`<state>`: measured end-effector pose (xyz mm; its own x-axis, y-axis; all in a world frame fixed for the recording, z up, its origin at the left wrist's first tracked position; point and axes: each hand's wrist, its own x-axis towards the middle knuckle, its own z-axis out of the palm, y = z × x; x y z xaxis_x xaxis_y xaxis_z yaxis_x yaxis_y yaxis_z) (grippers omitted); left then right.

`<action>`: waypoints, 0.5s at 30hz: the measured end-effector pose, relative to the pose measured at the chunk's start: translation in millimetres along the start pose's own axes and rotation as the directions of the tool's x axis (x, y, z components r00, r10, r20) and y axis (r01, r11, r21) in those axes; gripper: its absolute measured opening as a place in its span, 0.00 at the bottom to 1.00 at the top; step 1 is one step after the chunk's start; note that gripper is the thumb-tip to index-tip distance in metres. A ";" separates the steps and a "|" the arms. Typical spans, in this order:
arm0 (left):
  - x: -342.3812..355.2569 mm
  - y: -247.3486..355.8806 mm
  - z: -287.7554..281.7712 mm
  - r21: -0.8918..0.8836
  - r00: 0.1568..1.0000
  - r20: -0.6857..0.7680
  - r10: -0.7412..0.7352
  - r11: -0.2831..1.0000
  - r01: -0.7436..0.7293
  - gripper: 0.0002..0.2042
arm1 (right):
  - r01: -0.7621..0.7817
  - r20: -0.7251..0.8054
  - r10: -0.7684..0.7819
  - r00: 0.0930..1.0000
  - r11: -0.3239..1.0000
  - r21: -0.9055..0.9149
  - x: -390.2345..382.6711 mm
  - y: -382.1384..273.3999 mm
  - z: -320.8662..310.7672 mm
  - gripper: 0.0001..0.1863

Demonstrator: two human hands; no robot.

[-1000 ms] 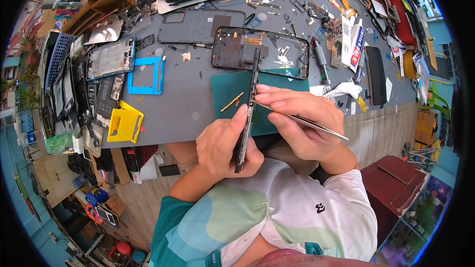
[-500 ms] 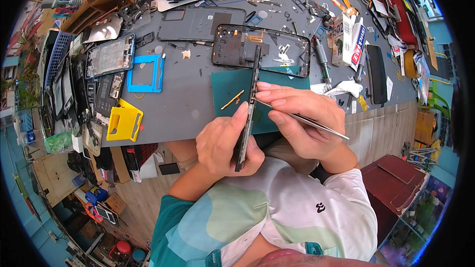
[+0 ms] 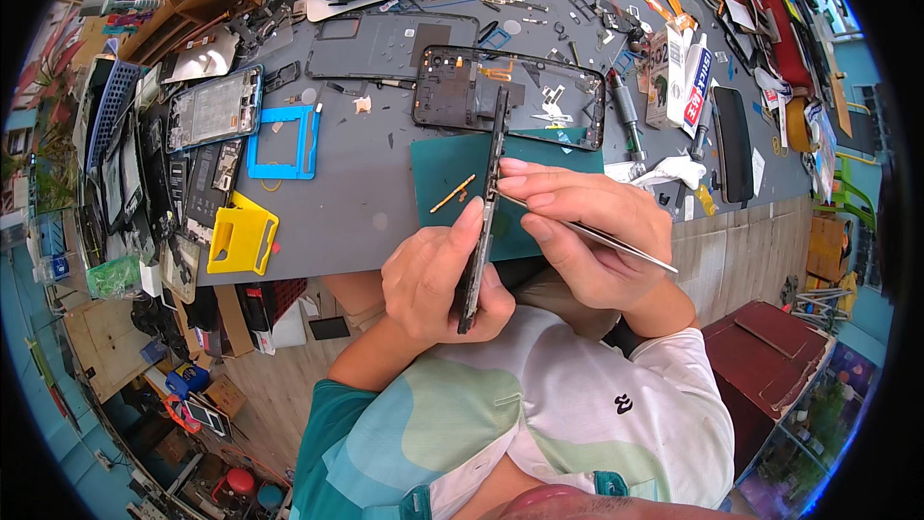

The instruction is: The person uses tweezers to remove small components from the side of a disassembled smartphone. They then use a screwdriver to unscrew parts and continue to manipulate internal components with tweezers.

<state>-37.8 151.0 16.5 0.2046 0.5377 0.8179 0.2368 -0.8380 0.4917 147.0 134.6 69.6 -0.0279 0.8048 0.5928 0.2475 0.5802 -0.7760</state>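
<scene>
Next to no movement since a second ago: the hands hold the same pose, only a slight shift in view. Dark phone part is edge-on to camera, held up in front of the green mat, crossing its middle and near edge in view. Left hand is closed on the lower half, thumb one side, fingers curled round the other. Right hand has metal tweezers pinched between thumb and fingers, tips at the part's edge; can't tell if they touch. Gold strip lies on the mat, left of the part, small brown bits just beside it. Black phone housing overlaps the mat's far edge; grey back panel sits beyond, further left. On the tabletop left of the mat: blue frame, yellow stand. Right of it: white tissue, then a black slab.
</scene>
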 end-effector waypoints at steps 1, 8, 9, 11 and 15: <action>-0.3 0.1 0.0 0.000 1.000 -0.001 -0.001 1.000 0.001 0.30 | 0.001 -0.002 -0.001 1.000 1.000 0.003 0.0 0.2 0.2 0.11; -0.5 -0.1 0.3 0.007 1.000 0.002 0.001 1.000 -0.001 0.30 | -0.003 -0.001 0.003 1.000 1.000 -0.005 -0.9 0.6 -0.1 0.11; -0.7 -0.1 0.5 0.008 1.000 0.000 0.002 1.000 -0.002 0.30 | -0.004 0.002 0.004 1.000 1.000 -0.009 -0.7 0.3 -0.3 0.11; -0.5 0.3 0.3 0.010 1.000 0.003 0.001 1.000 -0.001 0.30 | -0.006 0.003 0.006 1.000 1.000 -0.011 -1.1 0.2 -0.5 0.11; 0.3 0.9 -0.1 0.003 1.000 0.005 -0.005 1.000 0.005 0.30 | -0.014 -0.008 0.014 1.000 1.000 0.005 -2.2 0.0 0.0 0.11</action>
<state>-37.6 150.3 17.3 0.2085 0.5427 0.8136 0.2406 -0.8348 0.4952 147.1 132.8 68.3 -0.0163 0.8118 0.5836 0.2435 0.5694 -0.7852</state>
